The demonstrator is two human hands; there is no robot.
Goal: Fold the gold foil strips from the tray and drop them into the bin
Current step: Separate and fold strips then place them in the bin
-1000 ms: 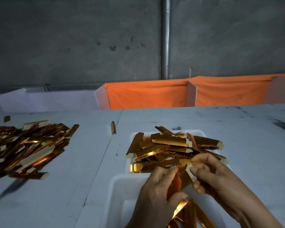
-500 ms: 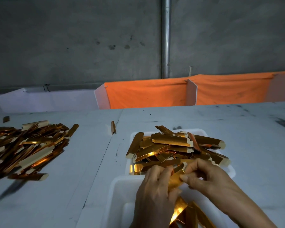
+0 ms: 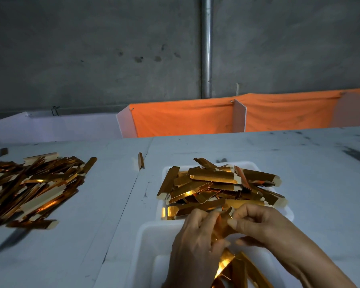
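Just above the near white bin (image 3: 146, 246), both hands meet over one gold foil strip (image 3: 227, 214) — the left hand (image 3: 192, 244) has its fingers curled round the strip's left part, and the right hand (image 3: 256, 223) pinches the other part between thumb and curled fingers. Most of the strip is hidden by the fingers; only a short gold tip sticks up between the two hands. Under the wrists, inside the bin, several folded gold pieces (image 3: 235, 269) lie slanted against each other at the near edge of the table (image 3: 320, 173).

Just beyond the bin, touching its far rim, sits the white tray (image 3: 256, 165), heaped with gold foil strips (image 3: 212, 183) that cross one another and overhang its left and right rims. Toward the table's left edge a larger loose pile of gold strips (image 3: 33, 188) spreads directly on the surface — well apart from the tray. One single strip (image 3: 141, 160) lies between the pile and the tray, and a small piece (image 3: 3, 151) rests near the far left corner. Behind the table's far edge hangs an orange cloth (image 3: 183, 119) on white dividers, with a grey wall and a vertical metal pipe (image 3: 206, 46) above it.
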